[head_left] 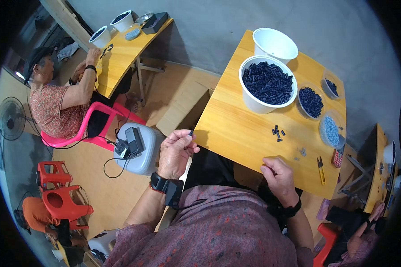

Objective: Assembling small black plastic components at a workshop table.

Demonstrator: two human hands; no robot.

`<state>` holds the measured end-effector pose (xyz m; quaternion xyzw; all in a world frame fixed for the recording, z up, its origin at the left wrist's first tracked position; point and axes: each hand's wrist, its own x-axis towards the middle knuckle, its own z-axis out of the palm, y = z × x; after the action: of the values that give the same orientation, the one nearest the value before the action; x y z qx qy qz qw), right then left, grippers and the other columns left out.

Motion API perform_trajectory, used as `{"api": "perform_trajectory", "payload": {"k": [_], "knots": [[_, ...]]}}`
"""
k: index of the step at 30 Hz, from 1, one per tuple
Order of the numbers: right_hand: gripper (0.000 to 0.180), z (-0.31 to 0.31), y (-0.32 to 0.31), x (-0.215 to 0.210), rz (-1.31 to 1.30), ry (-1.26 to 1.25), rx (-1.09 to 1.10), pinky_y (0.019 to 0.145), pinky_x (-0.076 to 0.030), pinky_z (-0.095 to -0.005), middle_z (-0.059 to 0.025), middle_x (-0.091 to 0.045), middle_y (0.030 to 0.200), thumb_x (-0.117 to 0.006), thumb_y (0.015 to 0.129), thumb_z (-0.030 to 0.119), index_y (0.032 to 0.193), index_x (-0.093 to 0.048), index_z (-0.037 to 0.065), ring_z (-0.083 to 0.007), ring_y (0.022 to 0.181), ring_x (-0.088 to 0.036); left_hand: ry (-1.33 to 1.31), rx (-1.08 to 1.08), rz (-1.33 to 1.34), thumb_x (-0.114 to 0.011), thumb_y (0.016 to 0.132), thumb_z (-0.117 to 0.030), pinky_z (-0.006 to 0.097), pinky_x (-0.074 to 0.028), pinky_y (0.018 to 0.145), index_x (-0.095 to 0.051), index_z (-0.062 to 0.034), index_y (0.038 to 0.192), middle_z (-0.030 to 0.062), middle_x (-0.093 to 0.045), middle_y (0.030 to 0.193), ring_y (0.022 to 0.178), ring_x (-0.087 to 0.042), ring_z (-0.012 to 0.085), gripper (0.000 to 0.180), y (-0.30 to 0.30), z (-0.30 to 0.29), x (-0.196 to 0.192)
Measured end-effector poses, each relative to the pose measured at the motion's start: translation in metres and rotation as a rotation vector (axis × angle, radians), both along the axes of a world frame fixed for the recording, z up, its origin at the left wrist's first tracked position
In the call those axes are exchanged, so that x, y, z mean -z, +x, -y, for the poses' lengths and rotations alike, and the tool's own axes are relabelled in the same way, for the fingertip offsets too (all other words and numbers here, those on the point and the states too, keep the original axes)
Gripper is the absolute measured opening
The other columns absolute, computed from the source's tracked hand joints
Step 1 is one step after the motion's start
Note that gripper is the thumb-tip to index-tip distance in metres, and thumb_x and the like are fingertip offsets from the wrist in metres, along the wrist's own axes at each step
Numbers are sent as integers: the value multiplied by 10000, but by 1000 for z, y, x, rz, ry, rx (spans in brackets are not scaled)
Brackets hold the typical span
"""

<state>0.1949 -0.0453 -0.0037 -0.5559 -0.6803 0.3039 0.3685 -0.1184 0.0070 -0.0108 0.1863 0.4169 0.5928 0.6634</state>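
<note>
Head view: left hand point(176, 151) raised at the near left corner of the yellow wooden table point(227, 120), thumb and fingertips pinched on a small black piece point(191, 133), which stands up past the thumb. Right hand point(278, 175) at the front edge of the same table, fingers curled in, thumb against the forefinger; cannot tell whether anything sits in that grip. Beyond it, a few loose black pieces point(278, 133) lie in a small cluster on the wood, with a scatter of tiny grey bits point(302, 151) nearer the hand. Farther back, a white bucket point(258, 105) heaped with black pieces; a second white bucket point(276, 41) stands just behind it. To the right, two clear tubs of black pieces, the larger tub point(314, 118) beside the bucket and the smaller tub point(338, 96) toward the table's right edge. In front of these, a third tub point(341, 142) full of blue-grey bits. Yellow-handled tool point(322, 175) lies near the right edge, dark tip pointing away; a red keypad device point(337, 158) just beside it. Off left, a co-worker point(60, 107) sits on a pink chair point(82, 129) at another yellow table point(120, 58).
</note>
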Motion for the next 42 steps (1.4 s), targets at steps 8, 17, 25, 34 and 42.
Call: {"api": "perform_trajectory", "payload": {"k": [8,17,25,34,42], "knots": [[285,-15,-43,-40,-224,135,-102,652,-527,-286,-109,-663,888,-715,841,-3,1119,-650,-5,-175,763,-655,-47,303,69,-618,953,-109,345,-573,736,-653,12,1035,129,-685,942,769,-662,184,151,46,20,-28],[396,-24,-58,-54,-48,244,-205,629,-522,-386,-146,-610,874,-796,721,40,1072,-617,3,-310,744,-644,-2,454,133,-589,968,-67,328,-568,763,-656,-4,987,103,-696,923,817,-669,170,94,74,28,-35],[305,-23,-59,-54,27,331,-179,599,-515,-388,-137,-597,809,-760,746,29,1016,-623,-13,-312,697,-632,-46,467,209,-586,951,-20,328,-569,777,-661,-6,977,97,-697,911,814,-674,174,81,76,26,-34],[250,-22,-52,-48,67,331,-234,574,-509,-374,-127,-571,766,-742,761,30,977,-623,-6,-295,668,-628,-62,496,150,-631,933,-29,339,-569,787,-684,-5,991,93,-705,937,841,-682,183,82,77,28,-30],[230,-30,-33,-32,-644,-301,-163,680,-545,-234,-62,-687,896,-700,895,47,1108,-655,-27,-93,778,-665,-40,475,19,-641,946,-70,334,-593,765,-672,11,1022,117,-709,967,852,-689,182,116,74,27,-31]]}}
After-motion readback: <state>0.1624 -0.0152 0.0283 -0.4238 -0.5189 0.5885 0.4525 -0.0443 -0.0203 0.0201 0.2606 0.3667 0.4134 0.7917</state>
